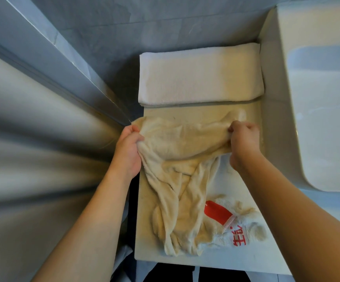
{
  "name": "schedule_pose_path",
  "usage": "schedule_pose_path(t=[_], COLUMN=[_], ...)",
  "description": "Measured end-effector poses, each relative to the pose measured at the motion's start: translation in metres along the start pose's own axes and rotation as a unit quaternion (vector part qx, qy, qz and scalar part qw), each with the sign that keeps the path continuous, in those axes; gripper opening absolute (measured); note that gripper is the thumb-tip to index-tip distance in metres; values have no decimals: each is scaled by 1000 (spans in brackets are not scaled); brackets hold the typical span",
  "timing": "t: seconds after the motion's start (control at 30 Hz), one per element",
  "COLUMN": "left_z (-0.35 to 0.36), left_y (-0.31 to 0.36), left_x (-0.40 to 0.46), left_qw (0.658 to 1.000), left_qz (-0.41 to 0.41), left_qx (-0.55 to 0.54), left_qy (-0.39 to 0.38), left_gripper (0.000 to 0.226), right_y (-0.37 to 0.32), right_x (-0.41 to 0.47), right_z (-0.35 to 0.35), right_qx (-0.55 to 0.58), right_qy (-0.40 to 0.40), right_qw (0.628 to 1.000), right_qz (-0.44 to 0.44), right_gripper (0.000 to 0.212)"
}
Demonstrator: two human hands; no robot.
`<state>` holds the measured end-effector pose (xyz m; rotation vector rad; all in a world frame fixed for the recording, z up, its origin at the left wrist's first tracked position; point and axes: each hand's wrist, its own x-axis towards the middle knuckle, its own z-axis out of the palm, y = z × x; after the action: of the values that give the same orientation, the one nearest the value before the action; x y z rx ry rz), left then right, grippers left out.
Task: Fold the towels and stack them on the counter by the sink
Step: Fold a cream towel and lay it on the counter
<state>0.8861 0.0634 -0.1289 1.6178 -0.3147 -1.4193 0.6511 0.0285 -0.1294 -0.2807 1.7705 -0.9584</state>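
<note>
The left hand (128, 152) and right hand (243, 139) each pinch the cream towel (177, 159). They should pull it flat first, then fold it evenly.

Folded towel (200, 75) lies on counter (144, 237), left of sink (325, 98).

- Warm, yellowish light falls on the worktop (240, 253) and the cloth, while the walls stay a cool blue-grey.
- The sink (317, 110) at the right edge is washed out, near white, with soft glare.
- Strong wide-angle stretch smears the left side into streaks.
- The whole frame is slightly soft; forearms near the bottom corners are blurred.
- Shadows are faint and diffuse.
</note>
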Motion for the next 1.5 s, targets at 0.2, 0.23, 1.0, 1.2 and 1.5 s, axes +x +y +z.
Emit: schedule_pose_path(t=[0.2,0.23,1.0,1.2,1.5], left_z=[16,22,101,93,70], left_y=[29,40,52,74,-11], left_x=[5,8,148,148,69], left_qw=[906,866,690,718,883], left_qz=[274,328,287,234,-30], left_qx=[316,368,652,648,433], left_qy=[70,89,129,92,178], left_gripper=[20,23,55,57,30], right_y=[-49,-63,-86,-56,-47], right_x=[10,16,104,152,154], right_z=[2,2,89,68,75], right_qx=[-69,-109,-599,-632,-631], right_qy=[29,37,16,-43,-19], right_qw=[974,962,666,617,619], right_qz=[-211,-248,-443,-468,-467], right_gripper=[36,41,57,67,67])
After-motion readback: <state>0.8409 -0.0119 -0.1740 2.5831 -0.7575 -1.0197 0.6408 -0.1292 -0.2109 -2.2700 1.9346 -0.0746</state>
